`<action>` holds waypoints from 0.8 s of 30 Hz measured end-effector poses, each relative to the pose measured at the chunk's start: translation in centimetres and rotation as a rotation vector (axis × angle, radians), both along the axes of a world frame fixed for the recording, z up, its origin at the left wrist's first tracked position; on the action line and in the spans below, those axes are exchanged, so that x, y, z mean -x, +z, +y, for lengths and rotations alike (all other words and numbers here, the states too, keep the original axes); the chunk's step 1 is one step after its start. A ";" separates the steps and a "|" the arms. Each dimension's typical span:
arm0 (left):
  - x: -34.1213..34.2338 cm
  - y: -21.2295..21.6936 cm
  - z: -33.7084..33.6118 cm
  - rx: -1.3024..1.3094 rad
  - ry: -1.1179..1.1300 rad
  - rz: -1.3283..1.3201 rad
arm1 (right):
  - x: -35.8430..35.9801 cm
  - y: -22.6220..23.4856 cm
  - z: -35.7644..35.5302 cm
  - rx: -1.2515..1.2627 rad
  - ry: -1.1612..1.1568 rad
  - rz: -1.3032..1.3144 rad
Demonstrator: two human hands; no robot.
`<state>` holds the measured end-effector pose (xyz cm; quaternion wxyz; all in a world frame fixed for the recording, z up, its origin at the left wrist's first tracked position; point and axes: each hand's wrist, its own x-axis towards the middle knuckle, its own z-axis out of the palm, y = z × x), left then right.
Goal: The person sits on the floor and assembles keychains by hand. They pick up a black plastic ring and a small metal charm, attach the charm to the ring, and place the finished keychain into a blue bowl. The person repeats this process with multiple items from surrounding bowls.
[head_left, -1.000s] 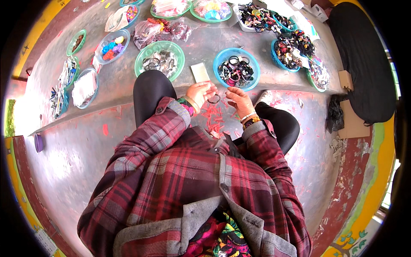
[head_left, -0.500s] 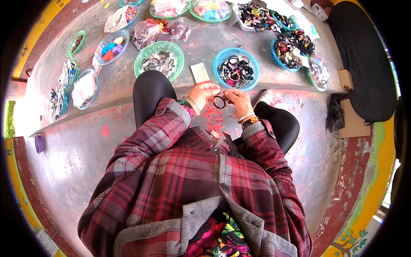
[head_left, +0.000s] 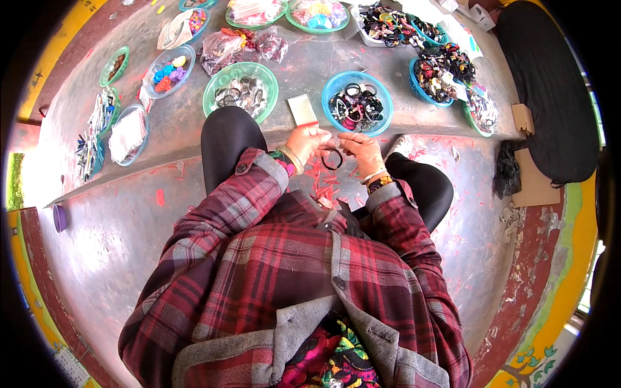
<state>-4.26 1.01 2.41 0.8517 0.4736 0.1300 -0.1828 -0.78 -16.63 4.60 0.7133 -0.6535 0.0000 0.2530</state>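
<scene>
Between my hands hangs a black elastic hair tie (head_left: 332, 169), its loop dangling. My left hand (head_left: 306, 142) is closed, thumb and fingers pinching the top of the hair tie. Close by on the right, my right hand (head_left: 363, 151) has its fingertips pinched together near the loop; whatever they hold is too small to make out. Just beyond, a blue bowl (head_left: 326, 107) contains several dark hair ties. A green bowl (head_left: 207, 97) of small shiny pieces stands to its left. A pale flat card or box (head_left: 301, 109) with a red edge lies between the bowls.
Red scraps (head_left: 325, 187) litter the floor between my knees. Across the raised ledge stand more bowls, including a blue bowl (head_left: 414, 83) heaped with hair ties and a clear basin (head_left: 152, 68) of coloured pieces. A black cushion-like shape (head_left: 550, 90) and cardboard (head_left: 538, 181) are at the right.
My right fingertips have shifted slightly up and left, nearer my left hand. The hair tie's loop hangs a little lower.
</scene>
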 end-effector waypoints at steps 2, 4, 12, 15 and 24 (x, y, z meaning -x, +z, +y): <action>0.0 -0.1 0.1 0.033 0.006 0.013 | 0.0 0.2 0.0 -0.018 -0.017 0.001; -0.1 -0.4 0.1 0.071 0.008 0.041 | 0.1 0.5 0.1 -0.041 -0.026 0.004; -0.4 -1.3 0.8 0.230 -0.043 0.042 | -0.2 -0.3 -0.4 -0.089 0.028 -0.044; -0.5 -0.8 0.8 0.298 -0.064 0.100 | -0.4 -0.7 -0.4 -0.083 0.032 -0.040; -0.2 -0.5 0.0 0.172 -0.014 0.080 | -0.1 -0.2 0.0 -0.073 0.033 -0.041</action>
